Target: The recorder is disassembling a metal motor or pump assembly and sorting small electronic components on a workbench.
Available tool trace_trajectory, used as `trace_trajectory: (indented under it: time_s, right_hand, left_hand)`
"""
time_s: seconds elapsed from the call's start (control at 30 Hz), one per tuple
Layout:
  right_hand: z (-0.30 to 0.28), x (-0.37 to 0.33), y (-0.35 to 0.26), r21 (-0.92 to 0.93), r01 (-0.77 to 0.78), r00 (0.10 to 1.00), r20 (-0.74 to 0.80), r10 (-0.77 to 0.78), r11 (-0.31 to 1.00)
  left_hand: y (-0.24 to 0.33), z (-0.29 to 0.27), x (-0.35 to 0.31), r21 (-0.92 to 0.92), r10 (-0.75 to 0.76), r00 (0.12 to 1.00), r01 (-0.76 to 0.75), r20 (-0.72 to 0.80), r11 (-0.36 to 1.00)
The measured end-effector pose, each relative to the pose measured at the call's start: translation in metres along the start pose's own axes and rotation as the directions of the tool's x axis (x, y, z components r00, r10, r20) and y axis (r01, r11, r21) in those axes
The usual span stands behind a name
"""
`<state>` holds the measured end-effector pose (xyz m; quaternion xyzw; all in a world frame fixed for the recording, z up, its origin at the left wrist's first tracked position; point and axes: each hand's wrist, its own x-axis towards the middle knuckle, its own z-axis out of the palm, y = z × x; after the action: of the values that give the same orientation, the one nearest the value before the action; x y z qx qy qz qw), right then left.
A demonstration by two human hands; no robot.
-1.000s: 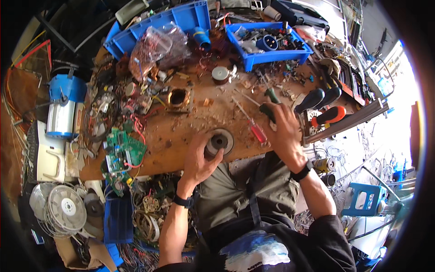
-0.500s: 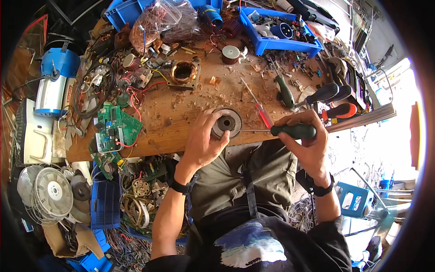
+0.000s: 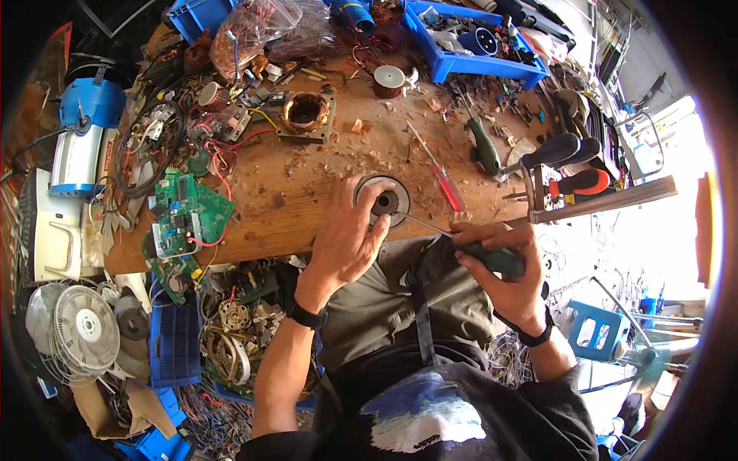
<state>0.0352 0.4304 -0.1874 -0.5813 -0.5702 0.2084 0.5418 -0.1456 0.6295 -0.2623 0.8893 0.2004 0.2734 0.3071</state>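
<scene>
My left hand (image 3: 347, 232) grips a round grey metal disc part with a central bore (image 3: 400, 197) at the table's front edge. Its fingers lie over the disc's left side, with the thumb at the lower rim. Closed around the dark green handle of a screwdriver (image 3: 503, 261) is my right hand (image 3: 516, 288). The thin shaft slants up to the left, and its tip meets the disc's face close to the central hub. Just beyond my right hand lies a second screwdriver with a red clear handle (image 3: 449, 190) on the wooden table (image 3: 292, 203).
Green circuit boards (image 3: 184, 219) and tangled wires lie left. A square motor frame with copper windings (image 3: 306, 115) sits farther back. At the back right is a blue tray of parts (image 3: 492, 71); pliers with orange-black handles (image 3: 580, 183) rest right. Below left stands a fan (image 3: 86, 326).
My right hand has moved down and slightly left, so the screwdriver now tilts. Its tip has gone from the disc's right edge to near the hub. My left hand keeps its hold.
</scene>
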Motion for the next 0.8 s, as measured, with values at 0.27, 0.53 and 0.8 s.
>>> trace_trajectory:
  time_s: [0.27,0.53,0.8]
  right_hand:
    - [0.009,0.009,-0.003,0.027,0.005,0.999,-0.035,-0.004,1.0]
    - [0.0,0.018,-0.014,-0.081,-0.368,0.908,-0.245,0.339,0.926]
    - [-0.033,0.039,-0.007,0.079,-0.647,0.762,0.029,0.647,0.759]
  left_hand:
    - [-0.001,0.001,-0.001,0.001,0.0,1.0,0.0,-0.004,1.0]
    - [0.0,-0.002,-0.001,-0.015,0.009,1.0,-0.009,0.008,1.0]
    - [-0.003,-0.002,0.0,0.014,0.012,0.998,-0.013,0.053,1.0]
